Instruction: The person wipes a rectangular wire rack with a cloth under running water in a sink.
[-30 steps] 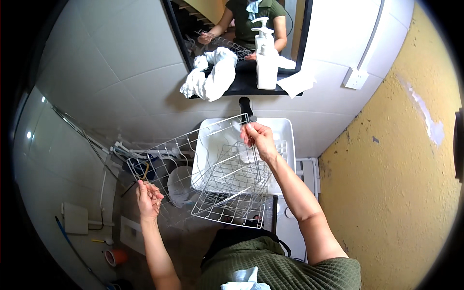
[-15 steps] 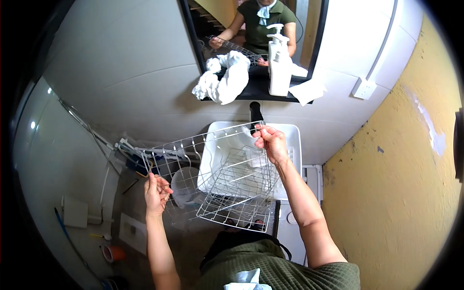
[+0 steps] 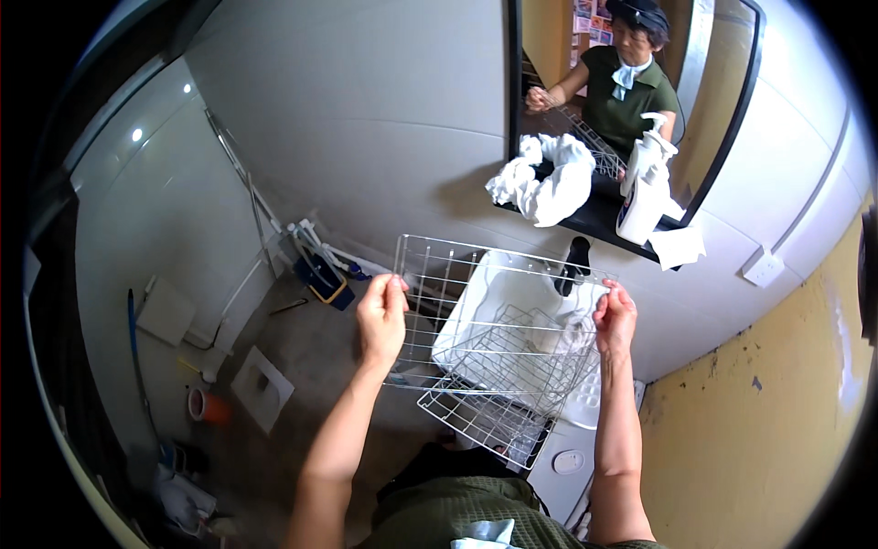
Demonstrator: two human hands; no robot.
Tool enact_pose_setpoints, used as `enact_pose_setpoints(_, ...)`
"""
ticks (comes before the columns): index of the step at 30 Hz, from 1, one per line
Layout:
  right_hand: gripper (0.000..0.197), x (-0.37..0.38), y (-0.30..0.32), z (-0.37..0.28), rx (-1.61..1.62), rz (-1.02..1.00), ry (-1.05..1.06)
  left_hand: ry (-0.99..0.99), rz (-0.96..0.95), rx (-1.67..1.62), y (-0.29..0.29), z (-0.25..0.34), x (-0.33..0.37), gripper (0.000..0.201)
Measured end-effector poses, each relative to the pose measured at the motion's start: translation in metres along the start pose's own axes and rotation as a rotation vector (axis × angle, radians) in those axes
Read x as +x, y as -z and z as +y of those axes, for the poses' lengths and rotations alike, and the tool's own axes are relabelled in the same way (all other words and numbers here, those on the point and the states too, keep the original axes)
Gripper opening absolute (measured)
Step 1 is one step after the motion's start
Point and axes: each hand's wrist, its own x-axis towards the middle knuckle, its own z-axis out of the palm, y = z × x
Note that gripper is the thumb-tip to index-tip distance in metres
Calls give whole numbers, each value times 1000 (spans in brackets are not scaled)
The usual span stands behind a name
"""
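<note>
Grey-walled washroom: both hands, left hand point(image 3: 381, 317) and right hand point(image 3: 615, 317), grip a wire rack point(image 3: 498, 361) above the white sink point(image 3: 498, 293).

A white cloth point(image 3: 541, 183) and pump bottle point(image 3: 643, 188) sit below the mirror point(image 3: 713, 101).

We are holding a wire rack point(image 3: 498, 357) between left hand point(image 3: 381, 316) and right hand point(image 3: 615, 318), above the sink point(image 3: 494, 297), below the mirror shelf point(image 3: 594, 220).
</note>
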Motion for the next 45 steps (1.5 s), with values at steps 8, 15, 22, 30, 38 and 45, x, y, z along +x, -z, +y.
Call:
enact_pose_setpoints(8, 23, -20, 24, -33, -74, 58, 73, 392, -117, -50, -27, 20, 17, 55)
enact_pose_setpoints(15, 25, -63, 82, -73, -310, 139, -57, 544, -525, -145, -83, -17, 7, 30)
enact_pose_setpoints(22, 22, -134, 142, -86, -363, 426, -141, 630, -732, -200, -144, -72, -47, 26)
enact_pose_setpoints(30, 22, -176, 195, -72, -194, 635, -170, 609, -739, 80, -226, -110, -48, 31)
enact_pose_setpoints(38, 21, -188, 214, -40, -108, 744, -185, 915, -744, -554, -267, -80, 1, 27)
enact_pose_setpoints(45, 22, -182, 206, -36, -119, 718, -148, 1105, -735, -1017, -288, -73, 25, 26)
